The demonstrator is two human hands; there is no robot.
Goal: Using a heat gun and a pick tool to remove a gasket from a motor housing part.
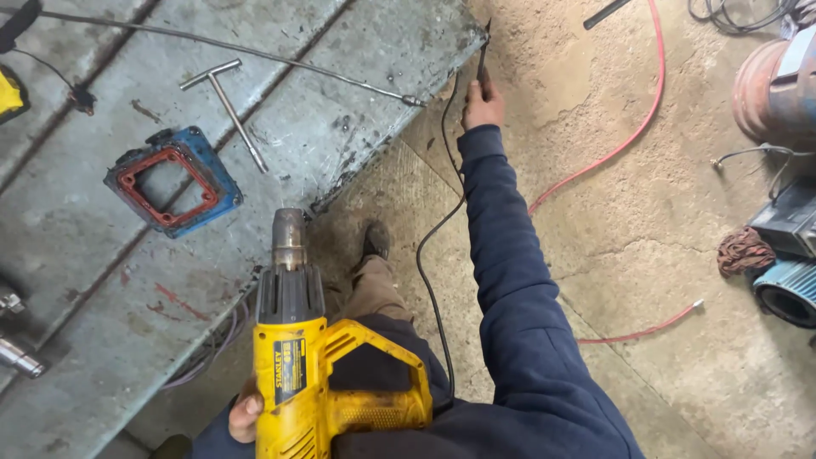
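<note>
My left hand (244, 415) grips a yellow heat gun (306, 365) low in the view, its metal nozzle (289, 236) pointing up toward the grey metal table (102, 280). My right hand (482, 104), arm stretched out in a dark blue sleeve, is closed on a thin dark rod or cable end (483, 58) at the table's right corner. A black cord (433, 255) hangs down from that hand past my leg. A blue square frame with a red gasket (174, 180) lies on the table, left of the nozzle.
A metal T-handle tool (228, 104) and a long thin rod (238, 49) lie on the table. A red hose (629, 136) runs over the concrete floor. At right stand a rusty drum (778, 89), a brown rag (745, 251) and a blue motor (786, 289).
</note>
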